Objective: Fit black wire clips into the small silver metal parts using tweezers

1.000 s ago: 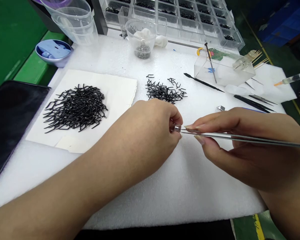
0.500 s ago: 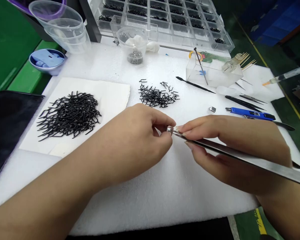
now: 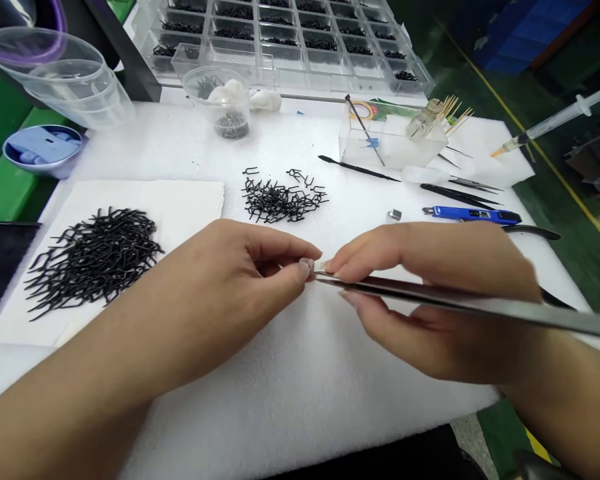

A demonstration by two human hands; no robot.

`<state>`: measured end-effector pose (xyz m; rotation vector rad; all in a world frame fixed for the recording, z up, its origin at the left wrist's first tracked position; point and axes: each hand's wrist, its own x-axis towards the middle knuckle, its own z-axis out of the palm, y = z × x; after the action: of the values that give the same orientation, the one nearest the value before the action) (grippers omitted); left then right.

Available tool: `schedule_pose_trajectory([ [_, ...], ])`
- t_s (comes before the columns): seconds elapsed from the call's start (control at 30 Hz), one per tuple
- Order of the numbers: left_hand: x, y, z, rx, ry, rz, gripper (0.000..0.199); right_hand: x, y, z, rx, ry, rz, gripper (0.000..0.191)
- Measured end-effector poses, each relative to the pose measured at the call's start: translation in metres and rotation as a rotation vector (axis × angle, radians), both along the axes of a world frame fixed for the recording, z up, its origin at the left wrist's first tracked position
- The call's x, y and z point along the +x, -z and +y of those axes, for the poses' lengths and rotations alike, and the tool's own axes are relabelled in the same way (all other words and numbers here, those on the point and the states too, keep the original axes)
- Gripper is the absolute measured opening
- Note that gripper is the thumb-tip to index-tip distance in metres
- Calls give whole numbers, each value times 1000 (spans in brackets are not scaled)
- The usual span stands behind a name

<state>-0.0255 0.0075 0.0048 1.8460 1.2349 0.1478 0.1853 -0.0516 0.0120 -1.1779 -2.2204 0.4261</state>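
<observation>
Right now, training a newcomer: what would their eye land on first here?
Two heaps of bent black wire stand out first: the bigger heap on paper at left, the smaller heap at center. In front, the left hand pinches a tiny pale part at the tip of steel tweezers held by the right hand. A clear compartment tray lines the far edge.

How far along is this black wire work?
Done-looking: the tray compartments hold black pieces. In hand: the left hand and tweezers in the right hand meet at a tiny part, too small to identify. Still out: a large pile on paper and a smaller pile on foam.
</observation>
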Motion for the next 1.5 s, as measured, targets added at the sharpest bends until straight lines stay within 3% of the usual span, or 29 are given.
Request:
schedule_pose_trajectory([
  [0.07,0,0,0,-2,-25,21,29,3,-4,0,-4,84,83,20],
  [0.17,-1,0,-1,-14,-81,61,32,14,-6,9,127,258,336,19],
  [0.27,-3,0,-3,-43,-100,94,40,34,-3,26,168,352,521,34],
  [0.33,-5,1,-4,-54,-87,88,46,47,-3,36,91,422,373,29],
  [0.43,-5,0,-4,-68,-69,80,50,59,-2,42,18,543,-105,23],
  [0.6,-1,-5,-6,-91,-72,29,46,55,4,39,-143,449,-439,13],
  [0.7,0,-5,-8,-69,-86,-15,37,47,8,37,-92,445,-461,12],
  [0.8,0,-3,-9,-75,-72,-87,30,33,8,31,8,441,-329,13],
  [0.93,0,-3,-11,-71,-67,-171,26,9,7,12,21,340,103,21],
  [1.17,4,-12,-13,-45,-23,-142,22,-11,10,0,-25,224,173,24],
  [1.5,1,-11,-12,-32,12,-142,23,-14,12,1,-6,133,154,29],
])
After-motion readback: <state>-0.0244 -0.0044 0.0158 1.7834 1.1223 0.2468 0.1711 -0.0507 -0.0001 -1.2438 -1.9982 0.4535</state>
